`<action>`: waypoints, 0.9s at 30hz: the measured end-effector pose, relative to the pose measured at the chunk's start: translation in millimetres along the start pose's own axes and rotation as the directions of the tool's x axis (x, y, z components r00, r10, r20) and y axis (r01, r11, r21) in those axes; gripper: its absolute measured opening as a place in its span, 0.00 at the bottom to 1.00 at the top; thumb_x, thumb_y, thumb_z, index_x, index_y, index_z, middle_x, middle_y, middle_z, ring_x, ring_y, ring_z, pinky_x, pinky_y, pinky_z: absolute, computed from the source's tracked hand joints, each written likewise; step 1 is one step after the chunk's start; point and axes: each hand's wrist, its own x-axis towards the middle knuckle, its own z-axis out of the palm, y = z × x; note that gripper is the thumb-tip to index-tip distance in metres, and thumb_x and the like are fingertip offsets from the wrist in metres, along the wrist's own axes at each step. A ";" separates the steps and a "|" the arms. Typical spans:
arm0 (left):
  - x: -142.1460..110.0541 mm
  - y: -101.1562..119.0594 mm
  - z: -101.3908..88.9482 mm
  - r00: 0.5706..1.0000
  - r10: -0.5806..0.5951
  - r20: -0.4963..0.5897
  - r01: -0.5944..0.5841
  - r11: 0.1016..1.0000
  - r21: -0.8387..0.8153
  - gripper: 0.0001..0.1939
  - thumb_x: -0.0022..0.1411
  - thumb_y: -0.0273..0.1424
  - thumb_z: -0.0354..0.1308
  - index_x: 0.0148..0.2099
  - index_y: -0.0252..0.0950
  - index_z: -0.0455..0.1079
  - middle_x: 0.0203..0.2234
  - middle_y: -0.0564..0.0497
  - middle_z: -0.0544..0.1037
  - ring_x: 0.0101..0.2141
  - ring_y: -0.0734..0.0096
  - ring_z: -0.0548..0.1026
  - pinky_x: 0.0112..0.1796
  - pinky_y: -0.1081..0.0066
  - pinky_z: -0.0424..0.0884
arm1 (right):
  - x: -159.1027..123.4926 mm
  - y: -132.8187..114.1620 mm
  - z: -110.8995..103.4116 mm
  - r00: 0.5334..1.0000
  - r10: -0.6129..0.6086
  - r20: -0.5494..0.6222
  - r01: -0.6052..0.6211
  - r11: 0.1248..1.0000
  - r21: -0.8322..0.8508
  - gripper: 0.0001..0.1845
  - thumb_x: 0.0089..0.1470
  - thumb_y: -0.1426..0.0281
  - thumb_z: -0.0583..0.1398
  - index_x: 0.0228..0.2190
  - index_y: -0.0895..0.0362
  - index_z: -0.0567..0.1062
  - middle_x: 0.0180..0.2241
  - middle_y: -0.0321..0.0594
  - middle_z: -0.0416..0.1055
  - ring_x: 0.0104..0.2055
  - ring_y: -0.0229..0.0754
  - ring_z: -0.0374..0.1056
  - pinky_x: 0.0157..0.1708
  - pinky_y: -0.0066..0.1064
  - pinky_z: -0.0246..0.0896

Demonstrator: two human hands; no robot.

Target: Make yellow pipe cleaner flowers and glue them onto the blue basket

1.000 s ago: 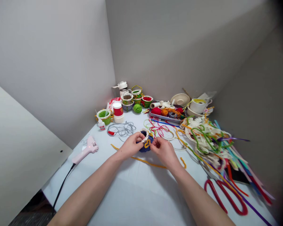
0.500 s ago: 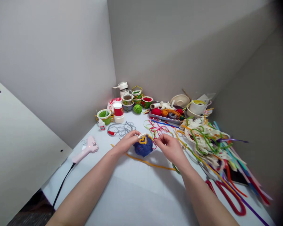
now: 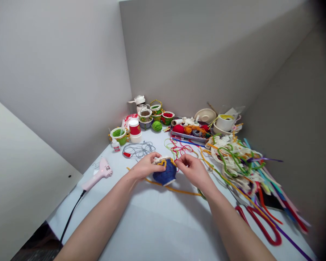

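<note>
A small blue yarn-wrapped basket (image 3: 165,177) with a pale rim is held above the table, tilted in my left hand (image 3: 145,167). The thumb lies across its front over a yellow pipe-cleaner heart and partly covers it; the fingers are at the rim. My right hand (image 3: 194,170) has its thumb and forefinger pinched together at the rim's right side, on the end of a yellow fuzzy strip (image 3: 173,162) that lies along the rim. Behind and below the basket, a long yellow pipe cleaner (image 3: 183,191) lies on the table.
To the left lie a pink glue gun (image 3: 99,175) with a black cord and a glue bottle (image 3: 116,145). Several small baskets (image 3: 145,116) stand at the back, beside a tray (image 3: 191,137) of yarn balls. On the right are red-handled scissors (image 3: 266,226) and heaped pipe cleaners (image 3: 235,156).
The basket has tipped, so its pale base edge now shows below. My left thumb has slid over the yellow heart. My right hand stays pinched at the rim.
</note>
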 end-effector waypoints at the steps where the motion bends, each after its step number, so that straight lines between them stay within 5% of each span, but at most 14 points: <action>1: -0.5 0.5 0.2 1.000 0.007 0.014 -0.007 1.000 0.005 0.22 0.43 0.33 0.67 0.40 0.37 0.63 0.27 0.56 0.72 0.29 0.71 0.71 0.30 0.75 0.65 | 0.3 -0.5 -1.4 1.000 0.001 -0.004 -0.001 1.000 0.003 0.09 0.49 0.65 0.58 0.22 0.56 0.69 0.21 0.34 0.68 0.24 0.37 0.61 0.26 0.28 0.55; 7: -1.9 1.3 -3.3 0.995 0.081 0.061 -0.088 0.989 0.118 0.22 0.47 0.32 0.64 0.44 0.38 0.60 0.30 0.55 0.74 0.30 0.69 0.73 0.31 0.73 0.68 | 4.7 5.4 -7.7 0.999 -0.006 -0.042 0.007 1.000 0.023 0.10 0.49 0.64 0.58 0.22 0.56 0.69 0.21 0.33 0.67 0.24 0.37 0.61 0.25 0.28 0.55; 11: 10.1 2.6 -11.3 0.969 0.248 0.025 -0.241 0.908 0.343 0.19 0.49 0.28 0.62 0.44 0.39 0.64 0.38 0.51 0.73 0.41 0.63 0.72 0.43 0.66 0.68 | 7.4 10.5 -9.5 0.998 -0.005 -0.058 0.007 1.000 0.029 0.10 0.48 0.64 0.58 0.22 0.56 0.69 0.20 0.33 0.66 0.23 0.37 0.60 0.25 0.28 0.54; 15: 29.8 -0.2 -21.1 0.936 0.348 0.052 -0.319 0.777 0.543 0.17 0.47 0.23 0.61 0.41 0.41 0.71 0.39 0.50 0.72 0.50 0.56 0.65 0.57 0.56 0.53 | 8.0 11.4 -10.0 0.998 -0.009 -0.067 0.011 0.999 0.030 0.10 0.49 0.63 0.58 0.22 0.56 0.69 0.20 0.33 0.66 0.23 0.37 0.60 0.25 0.28 0.54; 22: 31.1 -7.6 -32.2 0.903 0.381 0.198 -0.403 0.588 0.701 0.21 0.48 0.23 0.63 0.45 0.45 0.72 0.44 0.49 0.74 0.56 0.56 0.62 0.61 0.52 0.34 | 9.1 13.7 -9.8 0.998 -0.023 -0.063 0.023 1.000 0.011 0.10 0.49 0.64 0.57 0.22 0.56 0.69 0.21 0.33 0.67 0.24 0.37 0.61 0.26 0.28 0.55; 25: 21.8 -9.9 -34.5 0.872 0.440 0.216 -0.431 0.478 0.765 0.28 0.49 0.29 0.65 0.54 0.45 0.66 0.56 0.47 0.68 0.61 0.52 0.54 0.61 0.49 0.37 | 10.2 16.7 -9.6 0.997 -0.042 -0.059 0.042 0.999 -0.008 0.09 0.50 0.64 0.57 0.23 0.56 0.69 0.21 0.33 0.68 0.24 0.37 0.61 0.26 0.28 0.56; 27: 15.5 -15.1 -33.1 0.855 0.507 0.112 -0.386 0.477 0.790 0.30 0.49 0.31 0.66 0.55 0.44 0.64 0.59 0.46 0.65 0.61 0.52 0.55 0.60 0.51 0.45 | 11.1 19.1 -10.1 0.996 -0.065 -0.060 0.063 0.998 -0.026 0.09 0.50 0.65 0.56 0.23 0.56 0.69 0.21 0.34 0.68 0.24 0.37 0.62 0.27 0.28 0.57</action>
